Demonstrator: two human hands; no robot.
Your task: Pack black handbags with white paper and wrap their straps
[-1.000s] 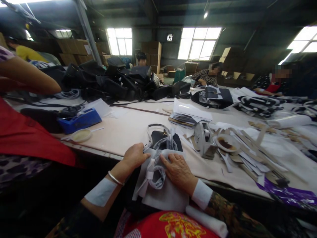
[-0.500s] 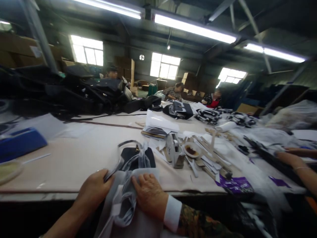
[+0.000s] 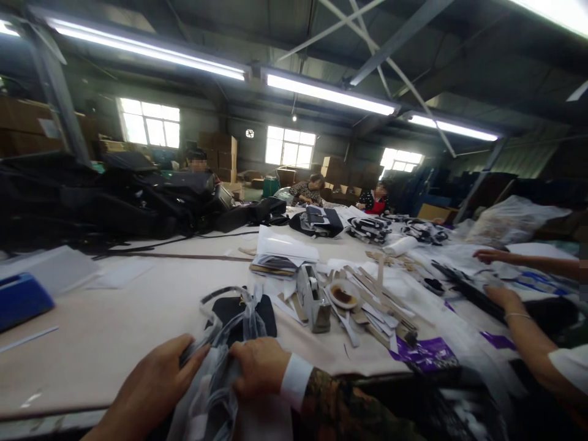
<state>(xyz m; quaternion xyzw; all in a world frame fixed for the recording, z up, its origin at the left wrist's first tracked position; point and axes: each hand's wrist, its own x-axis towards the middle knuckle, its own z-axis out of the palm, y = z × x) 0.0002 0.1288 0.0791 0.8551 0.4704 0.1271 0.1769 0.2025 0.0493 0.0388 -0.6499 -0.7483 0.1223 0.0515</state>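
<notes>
A small black bag [image 3: 266,312] with a looped strap stands at the table's front edge, partly covered by clear, crumpled plastic wrap [image 3: 215,392]. My left hand [image 3: 158,373] grips the wrapped strap at the bag's left side, thumb against fingers. On the right, my right hand [image 3: 260,366] is closed on the plastic just in front of the bag, its fingertips partly hidden in the folds. The lower part of the wrapping is blurred and dark.
A tape dispenser [image 3: 313,300], a small dish [image 3: 343,294] and strips of card lie right of the bag. Stacked papers [image 3: 282,248] sit behind. A blue dispenser [image 3: 22,300] stands at left. A co-worker's hands [image 3: 505,297] handle black material at right.
The view has tilted up and shifted. My right hand, earlier spread flat on the plastic, has curled its fingers around it. My left hand keeps its grip. The co-worker's hands have moved apart.
</notes>
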